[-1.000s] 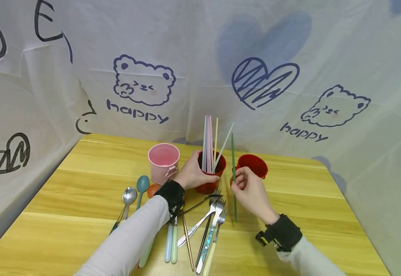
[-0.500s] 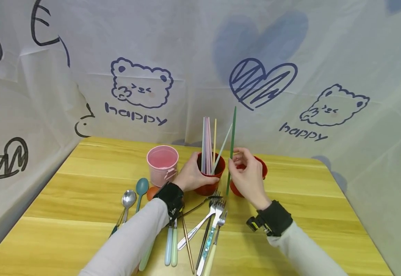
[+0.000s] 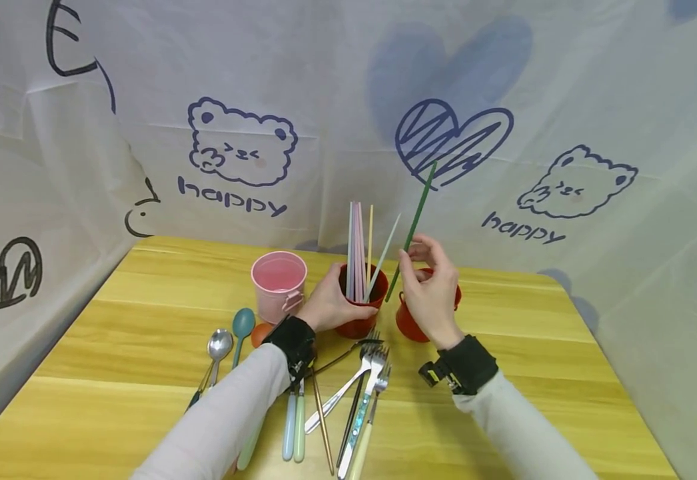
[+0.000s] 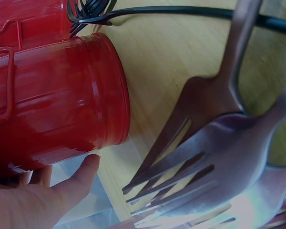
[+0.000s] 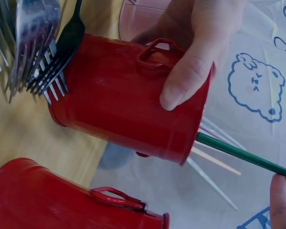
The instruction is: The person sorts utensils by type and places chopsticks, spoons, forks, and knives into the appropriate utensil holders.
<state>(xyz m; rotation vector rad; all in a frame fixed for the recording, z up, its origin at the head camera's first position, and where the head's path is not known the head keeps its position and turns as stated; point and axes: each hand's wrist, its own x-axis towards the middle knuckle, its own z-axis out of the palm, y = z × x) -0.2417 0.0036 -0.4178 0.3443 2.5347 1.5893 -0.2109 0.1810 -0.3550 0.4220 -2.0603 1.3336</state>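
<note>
My left hand [image 3: 333, 303] grips a red bucket [image 3: 357, 328], thumb across its near side. Several pale straws [image 3: 354, 253] in white, lilac, pink and yellow stand in it, one leaning right. Between thumb and fingers, my right hand [image 3: 432, 290] pinches a green straw [image 3: 423, 201], tilted with its top to the right. The straw's lower end is at the bucket's right rim; in the right wrist view the green straw [image 5: 243, 153] meets the mouth, but I cannot tell whether it is inside. A second red bucket [image 3: 410, 325] stands behind my right hand, partly hidden.
A pink bucket [image 3: 278, 300] stands left of my left hand. Several forks [image 3: 377, 363] lie in front of the red bucket, their handles toward me. Metal spoons [image 3: 220, 343] and a teal spoon [image 3: 243, 323] lie at the left. A printed cloth [image 3: 348, 100] hangs behind the table.
My right hand has lifted the green straw from the table's front, moved it up and back toward the held bucket's rim, and tilted it. My left hand keeps its grip on the bucket.
</note>
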